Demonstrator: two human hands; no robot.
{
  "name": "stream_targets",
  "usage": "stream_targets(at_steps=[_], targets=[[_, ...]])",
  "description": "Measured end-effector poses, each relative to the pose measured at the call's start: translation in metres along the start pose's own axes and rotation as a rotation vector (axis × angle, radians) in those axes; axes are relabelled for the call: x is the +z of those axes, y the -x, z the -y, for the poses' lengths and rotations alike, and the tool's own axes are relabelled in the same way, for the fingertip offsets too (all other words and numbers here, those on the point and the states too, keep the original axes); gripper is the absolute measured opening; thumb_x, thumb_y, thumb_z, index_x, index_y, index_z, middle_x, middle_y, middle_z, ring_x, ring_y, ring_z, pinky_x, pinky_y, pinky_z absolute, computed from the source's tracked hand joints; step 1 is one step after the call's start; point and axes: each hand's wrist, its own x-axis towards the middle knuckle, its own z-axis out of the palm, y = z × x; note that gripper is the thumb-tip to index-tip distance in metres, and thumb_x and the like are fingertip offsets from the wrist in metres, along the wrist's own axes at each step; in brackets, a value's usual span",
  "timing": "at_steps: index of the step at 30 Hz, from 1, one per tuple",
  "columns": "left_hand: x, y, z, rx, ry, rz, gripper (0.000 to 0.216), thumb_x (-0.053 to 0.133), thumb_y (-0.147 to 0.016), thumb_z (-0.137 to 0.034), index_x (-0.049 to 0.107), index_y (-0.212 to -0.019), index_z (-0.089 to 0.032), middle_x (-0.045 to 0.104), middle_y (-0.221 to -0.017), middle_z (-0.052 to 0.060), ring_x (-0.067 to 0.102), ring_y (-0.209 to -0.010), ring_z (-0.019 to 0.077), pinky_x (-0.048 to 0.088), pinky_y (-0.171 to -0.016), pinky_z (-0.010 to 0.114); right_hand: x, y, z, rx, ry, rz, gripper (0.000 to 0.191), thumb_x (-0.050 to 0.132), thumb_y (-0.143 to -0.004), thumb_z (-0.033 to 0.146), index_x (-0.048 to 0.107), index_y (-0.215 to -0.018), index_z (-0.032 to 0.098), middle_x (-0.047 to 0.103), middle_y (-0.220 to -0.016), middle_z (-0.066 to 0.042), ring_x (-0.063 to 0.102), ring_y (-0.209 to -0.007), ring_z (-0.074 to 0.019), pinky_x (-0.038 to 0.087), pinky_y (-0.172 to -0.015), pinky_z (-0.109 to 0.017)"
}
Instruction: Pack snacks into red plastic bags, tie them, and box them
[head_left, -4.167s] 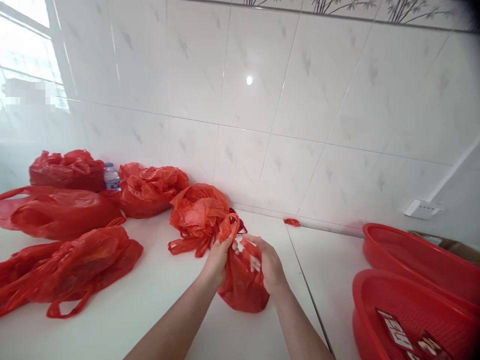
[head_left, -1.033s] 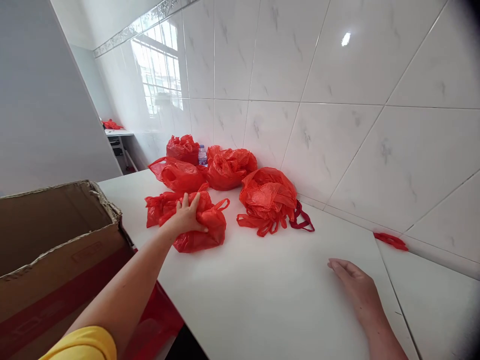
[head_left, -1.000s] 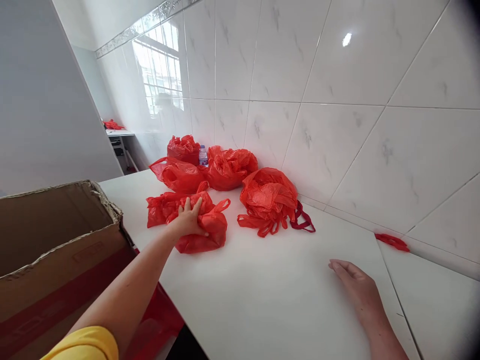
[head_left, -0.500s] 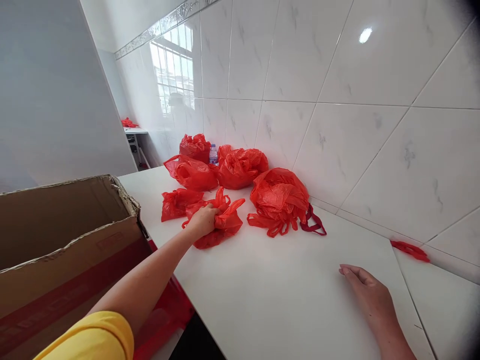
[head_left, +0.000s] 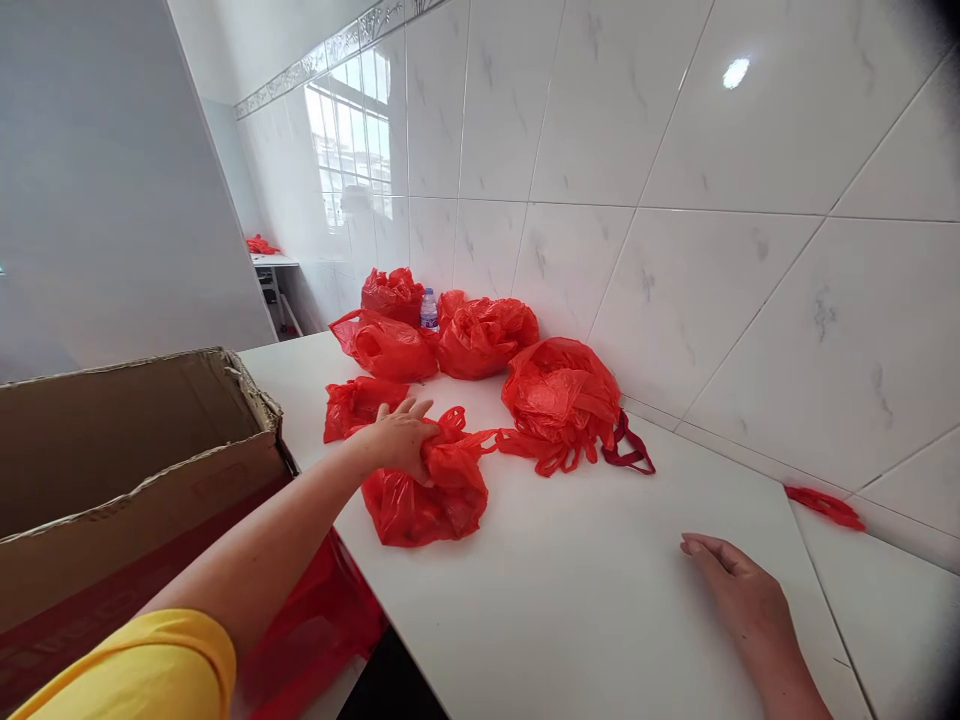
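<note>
My left hand (head_left: 401, 440) grips the top of a filled red plastic bag (head_left: 427, 495) on the white counter (head_left: 585, 590), thumb tucked under the bunched plastic and fingers laid over it. My right hand (head_left: 739, 600) lies flat and open on the counter at the right, touching nothing else. Another red bag (head_left: 360, 403) lies just behind my left hand. A bigger crumpled red bag (head_left: 561, 400) with loose handles sits further right, near the tiled wall.
More red bags (head_left: 480, 335) and a small water bottle (head_left: 428, 308) stand at the back by the wall. An open cardboard box (head_left: 127, 470) is at the left, below the counter edge. A red scrap (head_left: 825, 505) lies at the wall's base.
My left hand has closed on the red bag and pulled it nearer along the counter, away from the bag behind it. My right hand has stayed flat in place.
</note>
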Motion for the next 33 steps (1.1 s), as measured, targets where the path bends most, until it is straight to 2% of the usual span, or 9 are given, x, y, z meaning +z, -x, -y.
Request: stream_targets(at_steps=[2, 6, 11, 15, 18, 21, 26, 29, 33], targets=[[-0.003, -0.009, 0.002, 0.029, -0.009, 0.073, 0.072, 0.073, -0.048, -0.054, 0.057, -0.115, -0.033, 0.021, -0.15, 0.008, 0.018, -0.132, 0.0457, 0.018, -0.097, 0.067, 0.0, 0.0, 0.0, -0.006, -0.003, 0.004, 0.036, 0.057, -0.069, 0.052, 0.068, -0.091, 0.027, 0.068, -0.105, -0.002, 0.056, -0.102, -0.0273, 0.042, -0.079, -0.037], [0.005, -0.022, 0.0, 0.201, 0.136, 0.202, 0.055, 0.071, -0.053, -0.046, 0.063, -0.104, -0.029, 0.054, -0.123, 0.006, 0.052, -0.106, 0.0333, 0.044, -0.085, 0.044, 0.0, -0.001, 0.0, 0.003, 0.0, 0.011, 0.035, 0.057, -0.07, 0.052, 0.068, -0.092, 0.027, 0.067, -0.106, -0.001, 0.056, -0.103, -0.0261, 0.041, -0.08, -0.036], [0.027, -0.016, -0.014, 0.219, 0.191, -0.092, 0.01, 0.056, -0.069, -0.026, 0.062, -0.075, -0.021, 0.062, -0.088, 0.004, 0.056, -0.077, 0.0192, 0.044, -0.066, 0.031, 0.0, -0.003, -0.004, 0.007, 0.004, 0.013, 0.034, 0.056, -0.07, 0.052, 0.067, -0.092, 0.028, 0.067, -0.106, -0.001, 0.056, -0.104, -0.0249, 0.042, -0.081, -0.035], [0.027, 0.0, -0.015, 0.177, 0.213, -0.21, 0.012, 0.05, -0.068, -0.013, 0.057, -0.072, -0.021, 0.061, -0.074, 0.002, 0.053, -0.067, 0.0157, 0.04, -0.06, 0.03, -0.001, -0.005, -0.006, 0.003, 0.035, 0.021, 0.034, 0.056, -0.07, 0.053, 0.067, -0.093, 0.029, 0.067, -0.107, 0.0, 0.056, -0.104, -0.0251, 0.042, -0.08, -0.035], [0.009, 0.019, 0.002, 0.11, 0.239, -0.415, 0.014, 0.047, -0.065, -0.01, 0.055, -0.071, -0.02, 0.061, -0.072, 0.003, 0.052, -0.064, 0.0144, 0.039, -0.058, 0.028, -0.002, -0.006, -0.006, 0.001, 0.065, 0.018, 0.036, 0.056, -0.069, 0.054, 0.068, -0.092, 0.029, 0.067, -0.107, 0.0, 0.057, -0.102, -0.0264, 0.043, -0.078, -0.036], [-0.022, 0.045, 0.036, -0.105, 0.214, -0.675, 0.015, 0.045, -0.068, -0.012, 0.055, -0.076, -0.018, 0.061, -0.079, 0.005, 0.053, -0.071, 0.0158, 0.039, -0.063, 0.027, -0.003, -0.005, -0.004, -0.001, 0.071, 0.012, 0.038, 0.055, -0.068, 0.056, 0.068, -0.091, 0.028, 0.067, -0.106, -0.002, 0.058, -0.098, -0.0283, 0.044, -0.074, -0.037], [-0.065, 0.099, 0.12, -0.746, -0.105, -1.017, 0.025, 0.045, -0.074, -0.026, 0.06, -0.092, -0.018, 0.059, -0.08, 0.003, 0.05, -0.069, 0.0171, 0.039, -0.062, 0.027, -0.002, -0.003, 0.001, 0.025, 0.1, 0.017, 0.038, 0.053, -0.068, 0.056, 0.068, -0.09, 0.029, 0.067, -0.105, -0.001, 0.059, -0.094, -0.0278, 0.045, -0.071, -0.037], [-0.067, 0.128, 0.172, -0.978, -0.273, -0.902, 0.028, 0.044, -0.073, -0.028, 0.061, -0.092, -0.017, 0.061, -0.088, 0.006, 0.052, -0.076, 0.0206, 0.041, -0.064, 0.029, -0.001, -0.002, 0.003, 0.029, 0.105, 0.024, 0.036, 0.053, -0.069, 0.055, 0.068, -0.089, 0.029, 0.067, -0.106, -0.001, 0.059, -0.095, -0.0269, 0.045, -0.071, -0.036], [-0.044, 0.155, 0.223, -1.196, -0.227, -0.535, 0.034, 0.043, -0.072, -0.03, 0.062, -0.099, -0.019, 0.062, -0.099, 0.01, 0.057, -0.087, 0.027, 0.044, -0.066, 0.032, 0.0, -0.002, 0.003, 0.038, 0.108, 0.02, 0.036, 0.053, -0.069, 0.054, 0.067, -0.091, 0.029, 0.066, -0.107, -0.001, 0.059, -0.095, -0.0269, 0.045, -0.071, -0.035]])
